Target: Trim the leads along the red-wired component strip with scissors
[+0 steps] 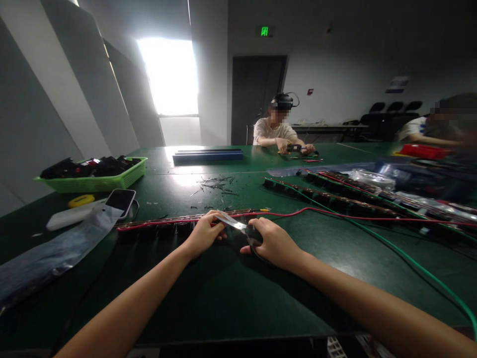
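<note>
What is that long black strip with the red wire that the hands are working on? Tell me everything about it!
The long strip lies flat on the green table, stretching from the left toward the hands. It looks like a row of small black blocks, joined along the top by a thin reddish band. A red wire runs on from it to the right. The left hand grips its near end, and the right hand holds scissors with shiny blades right at it. The light is dim, so finer details are hard to tell.
</note>
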`<state>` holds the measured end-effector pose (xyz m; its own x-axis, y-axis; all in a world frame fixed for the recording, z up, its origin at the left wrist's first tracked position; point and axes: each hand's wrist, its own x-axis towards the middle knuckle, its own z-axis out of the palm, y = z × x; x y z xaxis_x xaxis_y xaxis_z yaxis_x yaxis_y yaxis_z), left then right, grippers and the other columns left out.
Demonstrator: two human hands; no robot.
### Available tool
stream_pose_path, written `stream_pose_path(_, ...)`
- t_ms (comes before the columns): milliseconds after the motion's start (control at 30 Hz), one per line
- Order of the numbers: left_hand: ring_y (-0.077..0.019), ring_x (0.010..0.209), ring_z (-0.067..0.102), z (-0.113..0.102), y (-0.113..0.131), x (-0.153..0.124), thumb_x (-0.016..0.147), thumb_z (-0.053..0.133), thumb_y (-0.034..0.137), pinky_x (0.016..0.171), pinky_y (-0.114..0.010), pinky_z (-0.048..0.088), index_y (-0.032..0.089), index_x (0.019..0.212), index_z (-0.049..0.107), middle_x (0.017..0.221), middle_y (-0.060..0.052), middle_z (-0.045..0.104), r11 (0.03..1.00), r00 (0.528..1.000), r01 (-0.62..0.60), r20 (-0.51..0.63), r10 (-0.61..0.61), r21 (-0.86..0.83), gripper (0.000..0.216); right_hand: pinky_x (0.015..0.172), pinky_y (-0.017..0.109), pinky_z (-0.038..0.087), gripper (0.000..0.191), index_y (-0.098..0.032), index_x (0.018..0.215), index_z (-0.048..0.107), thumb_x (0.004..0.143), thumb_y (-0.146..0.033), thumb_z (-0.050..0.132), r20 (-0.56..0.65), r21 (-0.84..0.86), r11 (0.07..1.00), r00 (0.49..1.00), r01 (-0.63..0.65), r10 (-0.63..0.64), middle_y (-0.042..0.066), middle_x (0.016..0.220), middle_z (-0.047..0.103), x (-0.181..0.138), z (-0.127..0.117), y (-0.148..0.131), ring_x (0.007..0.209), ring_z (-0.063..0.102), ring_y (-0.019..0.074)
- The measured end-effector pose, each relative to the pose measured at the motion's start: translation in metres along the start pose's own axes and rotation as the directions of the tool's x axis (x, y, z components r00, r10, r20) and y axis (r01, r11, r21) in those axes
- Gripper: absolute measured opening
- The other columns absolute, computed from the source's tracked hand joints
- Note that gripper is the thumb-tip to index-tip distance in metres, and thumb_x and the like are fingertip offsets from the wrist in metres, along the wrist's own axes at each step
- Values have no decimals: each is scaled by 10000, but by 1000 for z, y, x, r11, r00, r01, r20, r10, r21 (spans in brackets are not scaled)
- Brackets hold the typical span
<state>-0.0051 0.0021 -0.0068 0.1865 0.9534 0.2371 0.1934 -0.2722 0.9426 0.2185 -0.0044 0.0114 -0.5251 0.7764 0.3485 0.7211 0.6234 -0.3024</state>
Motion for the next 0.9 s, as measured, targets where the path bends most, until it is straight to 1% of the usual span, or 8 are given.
stream_pose_path(233, -76, 600, 618, 0, -1, 0, 837, 558, 287, 495, -198, 496, 134, 942, 660, 1078, -73, 565, 1000, 1000, -3, -9, 3, -13, 212, 819, 353, 468, 595, -166, 1080, 577, 664, -551, 760, 11, 6, 1000, 1000, -3, 3, 104, 1023, 629, 0, 0, 1, 934, 606, 255)
stream_pose_path(567, -80, 605, 621, 0, -2, 0, 834, 566, 280, 489, -195, 494, 142, 942, 673, 1085, -75, 576, 1000, 1000, -5, -15, 5, -21, 205, 817, 358, 467, 600, -162, 1081, 581, 670, -565, 749, 13, -13, 1000, 1000, 2, -2, 109, 1024, 632, 0, 0, 1, 931, 605, 257)
stream_pose_path(900, -76, 596, 618, 0, -3, 0, 839, 564, 288, 485, -193, 494, 141, 950, 667, 1074, -73, 571, 1000, 1000, -8, -12, 8, -8, 211, 851, 364, 472, 613, -161, 1074, 610, 635, -553, 779, 7, 0, 1000, 1000, 13, -13, 118, 1065, 657, 1, -1, 1, 988, 614, 274)
